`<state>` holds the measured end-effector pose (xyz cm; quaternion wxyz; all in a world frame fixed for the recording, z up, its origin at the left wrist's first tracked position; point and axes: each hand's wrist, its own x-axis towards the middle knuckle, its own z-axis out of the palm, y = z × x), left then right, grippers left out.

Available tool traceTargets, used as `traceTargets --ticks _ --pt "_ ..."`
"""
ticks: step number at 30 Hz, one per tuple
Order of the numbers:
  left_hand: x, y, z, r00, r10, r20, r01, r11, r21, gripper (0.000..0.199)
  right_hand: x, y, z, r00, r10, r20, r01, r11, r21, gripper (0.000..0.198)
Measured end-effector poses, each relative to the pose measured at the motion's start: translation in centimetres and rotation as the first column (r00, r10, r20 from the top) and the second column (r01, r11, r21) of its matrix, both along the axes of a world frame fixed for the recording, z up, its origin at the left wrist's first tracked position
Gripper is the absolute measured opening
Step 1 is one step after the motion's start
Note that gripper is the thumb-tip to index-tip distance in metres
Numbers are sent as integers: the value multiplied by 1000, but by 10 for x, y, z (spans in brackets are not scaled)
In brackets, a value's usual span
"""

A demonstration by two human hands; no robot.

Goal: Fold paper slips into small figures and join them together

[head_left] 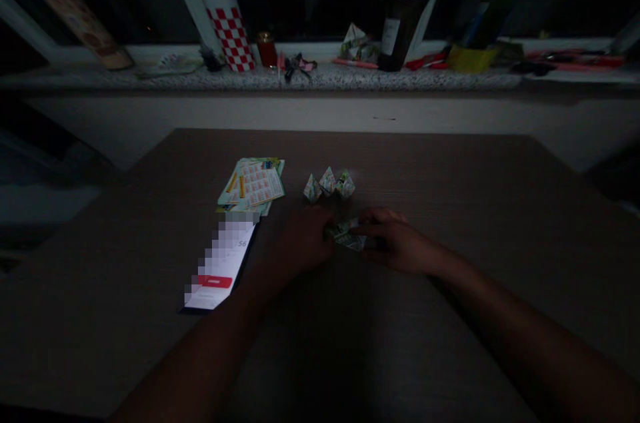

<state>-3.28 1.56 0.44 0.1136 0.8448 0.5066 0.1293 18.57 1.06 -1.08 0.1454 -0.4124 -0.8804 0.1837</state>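
Note:
A small folded piece of printed paper (349,237) lies low over the table between my two hands. My left hand (306,236) closes on its left end, the fingertips mostly hidden behind the knuckles. From the right, my right hand (395,238) has its fingers bent onto the paper's right part. Just beyond them stand three pointed folded paper pieces (328,181) in a row. To the left is a pile of printed paper sheets (257,184), and a lit phone (220,270) lies nearer, beside my left forearm.
The wooden table (450,176) meets a wall below a granite windowsill (350,80). On the sill stand a red-and-white checked bottle (231,30), a small red jar (267,50), a dark bottle (395,33) and a yellow holder (473,58). The room is dim.

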Motion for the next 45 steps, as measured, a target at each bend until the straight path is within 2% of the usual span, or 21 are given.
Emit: traceTargets --ticks 3,6,10,13,18,24,30,39,45 --pt "5 -10 -3 990 -134 39 132 990 54 19 1 -2 -1 999 10 -31 -9 1000 28 40" --pt "10 -14 -5 975 -218 39 214 972 99 21 1 -2 -3 995 32 -99 -26 998 59 31" --pt "10 -10 -8 963 -261 62 245 950 195 14 0 1 -7 963 89 -255 -68 994 89 18" --pt "8 -8 -10 955 -270 121 228 933 279 14 -1 2 -7 916 141 -375 -78 981 178 14" --pt "8 -12 -7 932 -303 201 217 907 361 13 -1 -1 -3 884 247 -396 -60 901 429 15" --pt "11 -17 2 900 -358 249 214 861 462 5 -2 -4 -2 881 297 -369 -46 829 557 16" --pt "14 -17 5 892 -407 194 260 816 516 5 -6 -5 0 878 317 -359 -43 798 601 14" --pt "18 -14 3 878 -441 188 280 790 546 5 -11 -8 1 859 351 -373 -32 764 645 10" --pt "18 -13 5 870 -454 191 293 790 539 7 -12 -10 1 846 330 -418 -7 792 611 8"
